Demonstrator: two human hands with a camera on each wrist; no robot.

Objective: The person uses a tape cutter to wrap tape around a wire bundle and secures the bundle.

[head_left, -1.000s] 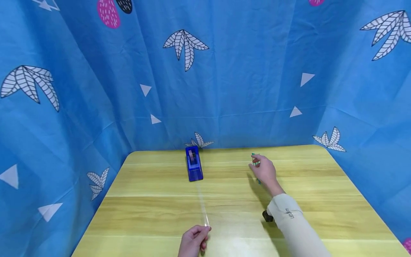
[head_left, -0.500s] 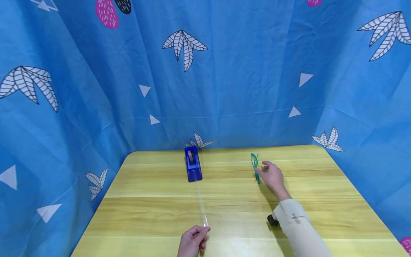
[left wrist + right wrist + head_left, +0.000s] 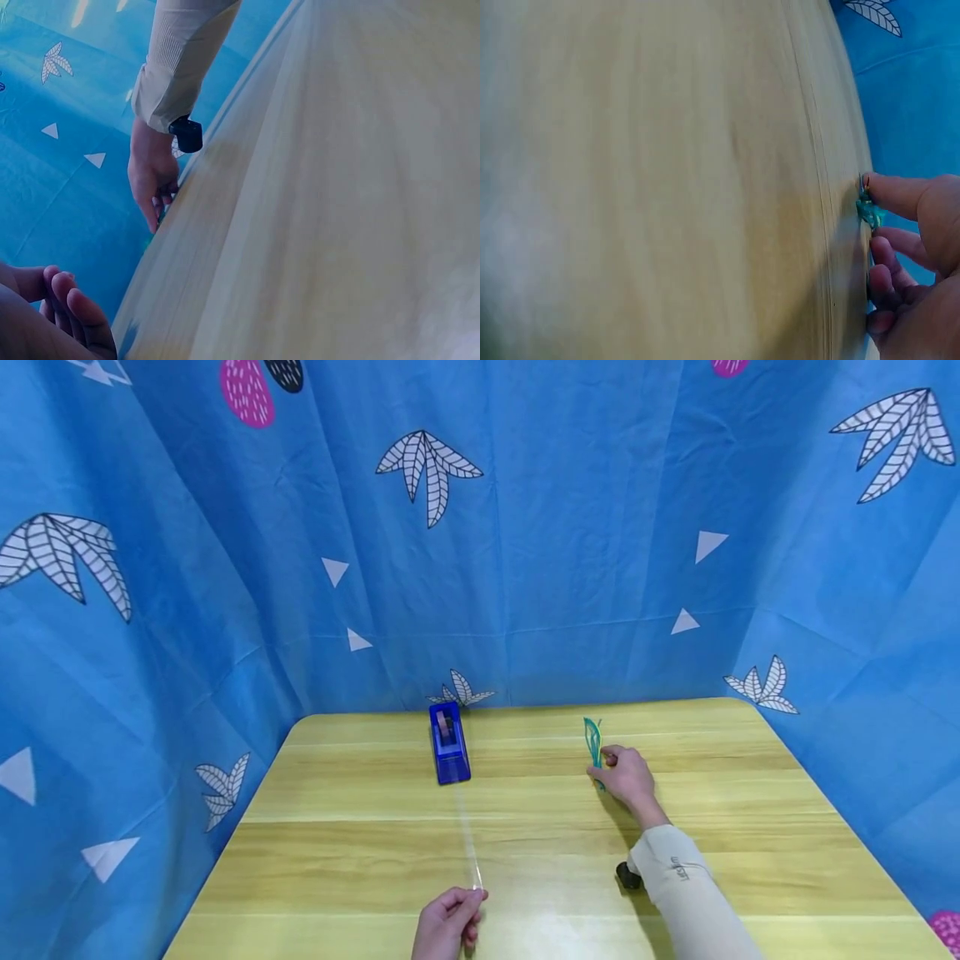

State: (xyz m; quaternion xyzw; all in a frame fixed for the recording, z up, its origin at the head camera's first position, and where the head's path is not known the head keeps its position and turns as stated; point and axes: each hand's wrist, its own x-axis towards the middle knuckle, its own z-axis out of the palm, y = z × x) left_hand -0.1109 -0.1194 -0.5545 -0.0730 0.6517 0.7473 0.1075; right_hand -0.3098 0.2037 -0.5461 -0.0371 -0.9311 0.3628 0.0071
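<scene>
In the head view my left hand (image 3: 448, 922) pinches the end of a clear tape strip (image 3: 468, 843) between thumb and fingers. That strip stretches back to a blue tape dispenser (image 3: 450, 747) near the far edge. At the far right, a thin teal bundle of strands (image 3: 592, 739) lies lengthwise on the table. My right hand (image 3: 628, 779) pinches its near part from the side. The right wrist view shows thumb and forefinger on either side of the teal bundle (image 3: 870, 212), with the other fingers curled below.
A pale wooden table (image 3: 337, 860) lies beneath both hands. Blue patterned curtains (image 3: 570, 568) hang behind it and along both sides. On the right wrist, a black wrist camera (image 3: 628, 875) sticks out by the beige sleeve (image 3: 693, 893).
My right hand has drawn back from the bundle's far end, then come in around its near part, uncovering the far strands. The left hand stays put, holding the tape.
</scene>
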